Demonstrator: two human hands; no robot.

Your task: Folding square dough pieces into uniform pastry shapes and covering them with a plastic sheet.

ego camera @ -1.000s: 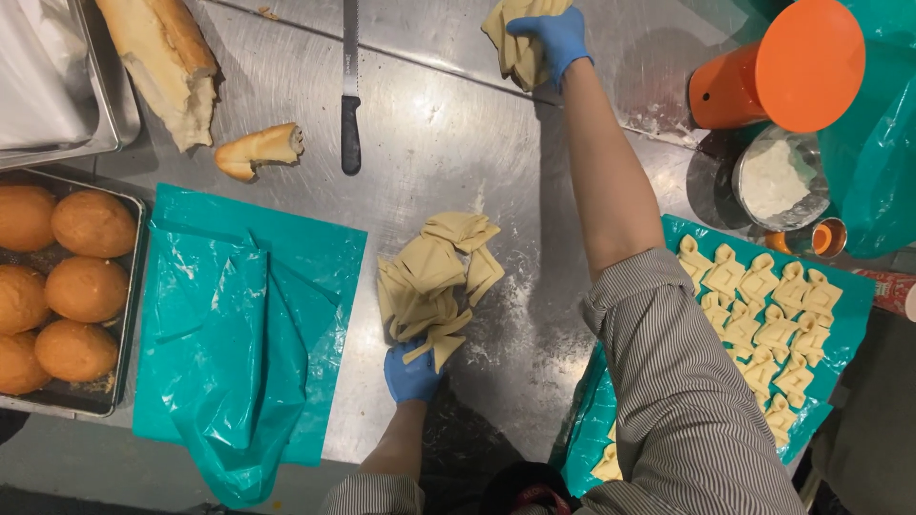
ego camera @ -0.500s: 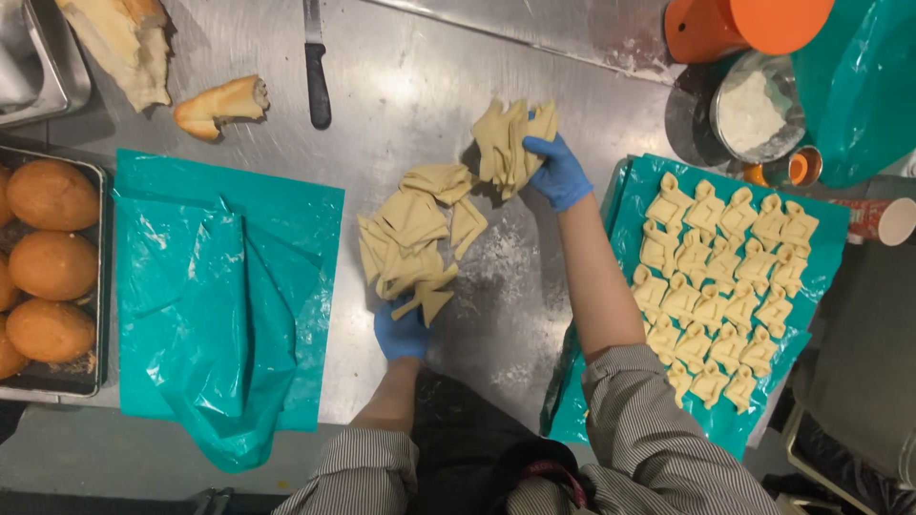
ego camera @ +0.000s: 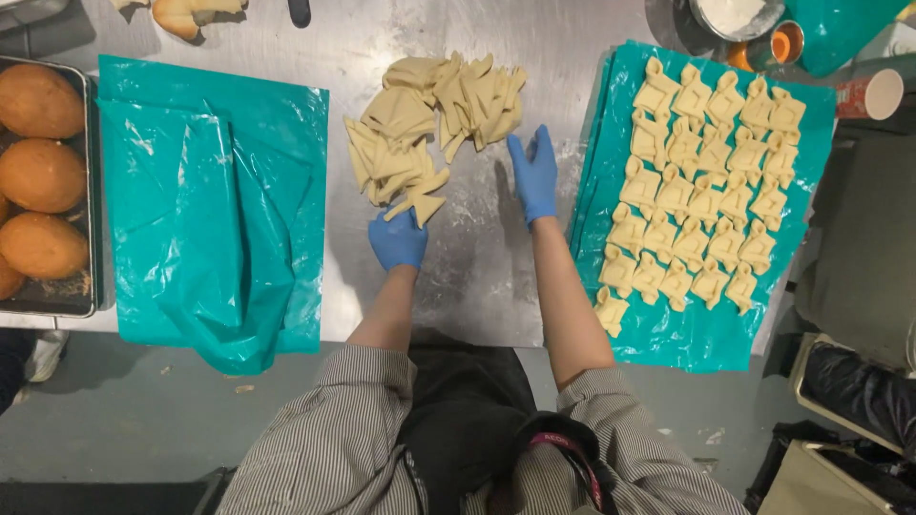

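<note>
A heap of flat cut dough pieces [ego camera: 420, 124] lies on the floured steel table [ego camera: 477, 257] in front of me. My left hand [ego camera: 398, 238], in a blue glove, is closed on the near end of that heap, pinching a triangular piece. My right hand [ego camera: 534, 175], also blue-gloved, rests flat with fingers spread just right of the heap, holding nothing. To its right, a teal plastic sheet [ego camera: 658, 329] carries rows of several folded dough shapes [ego camera: 706, 191].
A crumpled teal plastic sheet [ego camera: 205, 210] covers the table's left part. A metal tray [ego camera: 81, 300] of round browned buns [ego camera: 38, 172] sits at the far left. Bread pieces [ego camera: 191, 11], a flour bowl [ego camera: 730, 14] and a paper cup [ego camera: 868, 95] stand along the far edge.
My right hand brought a bunch of dough pieces from the far side, set it down beside the heap and let go. My left hand stayed on the heap's near end.
</note>
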